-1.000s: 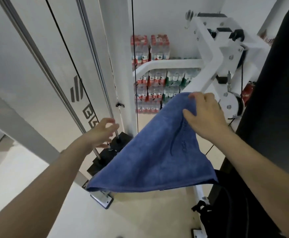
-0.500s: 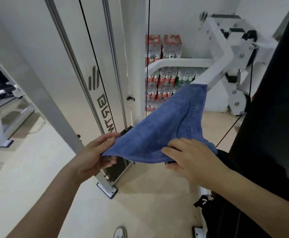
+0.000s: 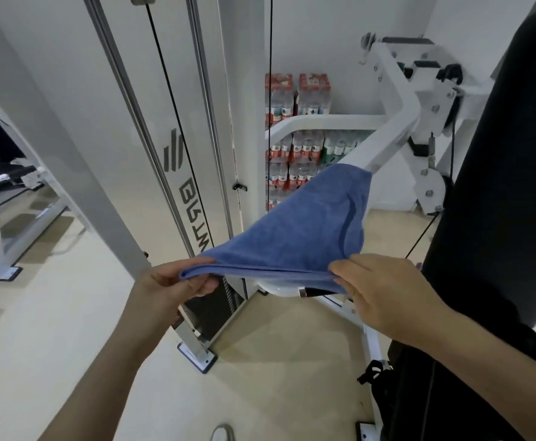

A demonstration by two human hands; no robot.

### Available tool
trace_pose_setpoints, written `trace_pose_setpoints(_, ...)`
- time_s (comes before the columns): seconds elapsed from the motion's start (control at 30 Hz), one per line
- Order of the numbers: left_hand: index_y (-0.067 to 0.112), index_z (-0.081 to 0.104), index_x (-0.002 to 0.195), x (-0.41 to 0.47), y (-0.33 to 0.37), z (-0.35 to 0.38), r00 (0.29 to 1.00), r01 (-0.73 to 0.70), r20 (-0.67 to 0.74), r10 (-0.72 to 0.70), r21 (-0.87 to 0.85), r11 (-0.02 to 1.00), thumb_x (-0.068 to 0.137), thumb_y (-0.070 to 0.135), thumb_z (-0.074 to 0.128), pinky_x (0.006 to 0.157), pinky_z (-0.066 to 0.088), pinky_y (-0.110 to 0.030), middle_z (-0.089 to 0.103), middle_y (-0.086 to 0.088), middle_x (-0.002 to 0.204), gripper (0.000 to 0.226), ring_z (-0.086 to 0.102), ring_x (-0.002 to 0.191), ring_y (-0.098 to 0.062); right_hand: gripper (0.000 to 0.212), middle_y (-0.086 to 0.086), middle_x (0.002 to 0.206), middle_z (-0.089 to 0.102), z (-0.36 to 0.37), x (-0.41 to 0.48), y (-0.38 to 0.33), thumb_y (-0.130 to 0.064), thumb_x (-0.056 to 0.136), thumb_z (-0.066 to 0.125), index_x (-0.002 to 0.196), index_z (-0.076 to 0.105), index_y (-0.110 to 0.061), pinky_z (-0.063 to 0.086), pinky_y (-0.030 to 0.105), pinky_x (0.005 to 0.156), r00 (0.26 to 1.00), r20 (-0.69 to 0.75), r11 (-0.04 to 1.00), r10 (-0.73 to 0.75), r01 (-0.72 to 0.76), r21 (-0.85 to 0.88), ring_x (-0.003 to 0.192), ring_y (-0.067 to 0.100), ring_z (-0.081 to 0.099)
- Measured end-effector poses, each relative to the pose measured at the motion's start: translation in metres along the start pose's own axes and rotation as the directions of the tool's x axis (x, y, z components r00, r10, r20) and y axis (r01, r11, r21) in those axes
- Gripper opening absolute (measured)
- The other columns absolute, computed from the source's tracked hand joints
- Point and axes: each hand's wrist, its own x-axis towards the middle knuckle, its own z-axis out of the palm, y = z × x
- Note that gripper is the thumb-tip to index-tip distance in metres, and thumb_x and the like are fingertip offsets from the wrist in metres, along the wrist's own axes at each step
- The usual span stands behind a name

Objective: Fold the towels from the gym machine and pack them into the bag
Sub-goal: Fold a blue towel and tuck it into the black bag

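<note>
The blue towel (image 3: 295,230) is the thing I'm working on: a soft terry cloth, doubled over so two layers run together along the near edge stretched between my hands. Its far corner rises toward one o'clock and is draped over the white slanted arm (image 3: 387,144) of the gym machine, so the cloth hangs as a sagging triangle in the middle of the view, with a curved crease down its right side.

Around it stands the white machine frame (image 3: 53,128), its big upright panel filling ten to twelve o'clock, with chrome guide rods (image 3: 133,100) and thin black cables running down to the weight stack (image 3: 219,310) just below the towel. A black upholstered pad (image 3: 496,186) fills three o'clock. The floor (image 3: 37,313) is pale cream. Against the back wall at twelve o'clock, shrink-wrapped packs of water bottles (image 3: 295,100) are stacked. A black bag (image 3: 397,386) sits low at five o'clock, beside the machine's base.

My left hand (image 3: 171,288) comes in from seven o'clock, thumb and fingers pinched shut on the towel's left corner. My right hand (image 3: 384,288) reaches from four o'clock, palm down, fingers closed over the right corner.
</note>
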Motion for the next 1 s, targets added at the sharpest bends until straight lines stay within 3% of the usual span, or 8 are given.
trace_pose_setpoints(0.17,0.049,0.072,0.076,-0.022,-0.003,-0.008,0.975,-0.219,0.071,0.209,0.433,0.875,0.078,0.009,0.074,0.07,0.04,-0.005,0.061,0.016,0.092,0.04,0.055,0.088,0.003,0.016,-0.014,0.072,0.055,-0.041,-0.007,-0.004,-0.044,0.097,0.045,0.086,0.054,-0.036,0.038,0.015,0.06,0.869,0.495,0.937,0.004,-0.176,0.302,0.066,0.003,0.051)
trace_pose_setpoints(0.23,0.043,0.075,0.08,-0.025,0.002,-0.012,0.97,-0.24,0.122,0.21,0.357,0.903,0.076,0.015,0.075,0.079,0.044,-0.006,0.067,0.02,0.104,0.029,0.058,0.101,0.002,0.018,-0.013,0.07,0.056,-0.045,-0.003,0.0,-0.05,0.089,0.058,0.085,0.061,-0.033,0.039,0.017,0.06,0.827,0.562,0.875,-0.026,-0.253,0.413,0.063,0.001,0.05)
trace_pose_setpoints(0.33,0.028,0.077,0.08,-0.016,0.014,-0.014,0.973,-0.189,0.169,0.159,0.181,0.965,0.078,0.015,0.067,0.064,0.048,-0.019,0.072,-0.007,0.079,0.017,0.063,0.077,-0.027,0.022,-0.006,0.078,0.062,-0.049,0.008,0.011,-0.048,0.08,0.07,0.089,0.066,-0.027,0.047,0.024,0.068,0.743,0.659,0.805,-0.117,-0.317,0.501,0.067,0.007,0.055)
trace_pose_setpoints(0.43,0.031,0.069,0.084,0.003,0.029,-0.005,0.947,-0.299,0.215,0.239,0.315,0.901,0.082,0.041,0.055,0.064,0.047,-0.019,0.067,0.001,0.074,0.018,0.061,0.072,-0.014,0.015,-0.01,0.072,0.06,-0.065,0.022,0.02,-0.037,0.088,0.066,0.083,0.067,-0.023,0.046,0.024,0.069,0.643,0.734,0.787,-0.22,-0.327,0.523,0.066,0.007,0.054)
trace_pose_setpoints(0.6,0.033,0.061,0.091,0.043,0.036,0.025,0.953,-0.291,0.212,0.219,0.425,0.857,0.101,0.023,0.044,0.07,0.042,-0.005,0.063,0.02,0.088,0.023,0.059,0.085,0.001,0.018,-0.016,0.095,0.068,-0.047,0.095,0.033,-0.043,0.094,0.053,0.094,0.068,-0.034,0.047,0.026,0.082,0.909,0.382,0.837,0.165,-0.335,0.434,0.09,0.006,0.061)
trace_pose_setpoints(0.73,0.031,0.055,0.089,0.08,0.034,0.037,0.957,-0.289,0.161,0.241,0.483,0.826,0.101,0.027,0.042,0.065,0.041,-0.01,0.062,0.013,0.078,0.019,0.058,0.075,-0.002,0.039,-0.001,0.105,0.067,0.004,0.171,0.035,-0.051,0.095,0.039,0.097,0.066,-0.023,0.046,0.037,0.082,0.912,0.275,0.901,0.303,-0.369,0.229,0.099,0.02,0.06)
trace_pose_setpoints(0.87,0.022,0.048,0.092,0.108,0.031,0.051,0.968,-0.252,0.169,0.187,0.656,0.712,0.102,0.034,0.035,0.063,0.041,-0.03,0.062,0.002,0.08,0.021,0.057,0.072,-0.016,0.072,0.004,0.14,0.052,0.031,0.22,0.03,-0.068,0.092,0.019,0.129,0.057,-0.02,0.036,0.046,0.096,0.706,0.662,0.967,0.253,-0.214,-0.141,0.117,0.025,0.05)
trace_pose_setpoints(1.0,0.021,0.049,0.093,0.114,0.023,0.06,0.973,-0.232,0.166,0.162,0.716,0.658,0.102,0.036,0.032,0.069,0.046,-0.038,0.065,-0.003,0.083,0.024,0.058,0.075,-0.02,0.042,0.013,0.127,0.057,0.032,0.251,0.018,-0.039,0.099,0.042,0.123,0.059,-0.009,0.041,0.035,0.083,0.492,0.858,0.987,0.15,-0.123,-0.102,0.104,0.028,0.055)
